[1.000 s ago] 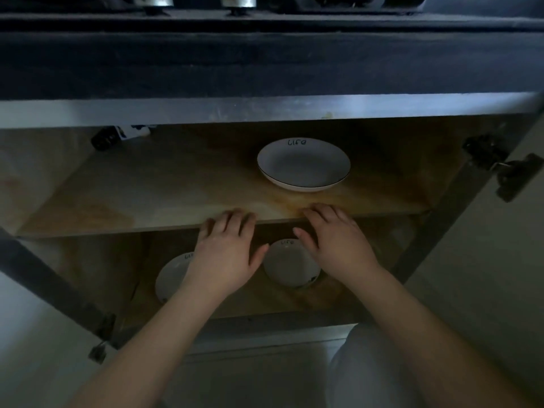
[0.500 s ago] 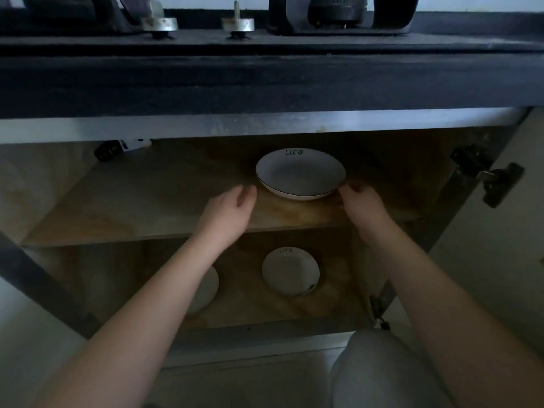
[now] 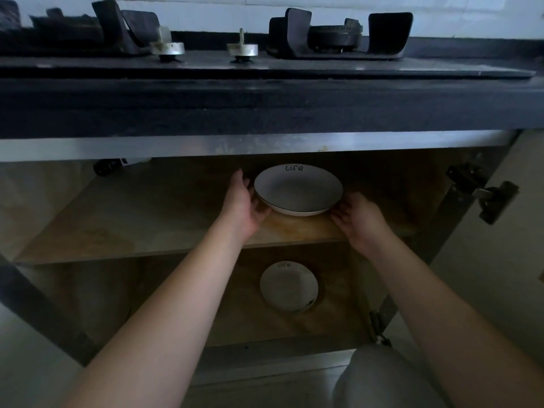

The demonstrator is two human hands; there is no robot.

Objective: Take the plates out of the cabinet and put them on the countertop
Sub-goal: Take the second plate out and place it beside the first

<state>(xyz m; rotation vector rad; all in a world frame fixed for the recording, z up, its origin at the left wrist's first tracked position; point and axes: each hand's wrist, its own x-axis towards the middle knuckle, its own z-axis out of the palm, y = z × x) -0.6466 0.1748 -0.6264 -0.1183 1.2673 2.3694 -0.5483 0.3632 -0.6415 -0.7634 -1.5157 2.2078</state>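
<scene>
Both hands have reached deeper: left hand (image 3: 245, 203) and right hand (image 3: 357, 214) now cup opposite edges of the upper-shelf plate (image 3: 298, 189), fingers curled at its rim. Risk: shallow fingertip purchase could let it tip against the counter (image 3: 265, 104) overhang above the fingers.

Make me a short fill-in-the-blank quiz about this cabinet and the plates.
1. The plate between both hands sits on the ____ shelf.
2. The word printed on its rim is ____.
3. The smaller plate lies on the ____ shelf.
4. Above the cabinet is a gas ____.

Missing words: upper; Life; lower; stove
</scene>
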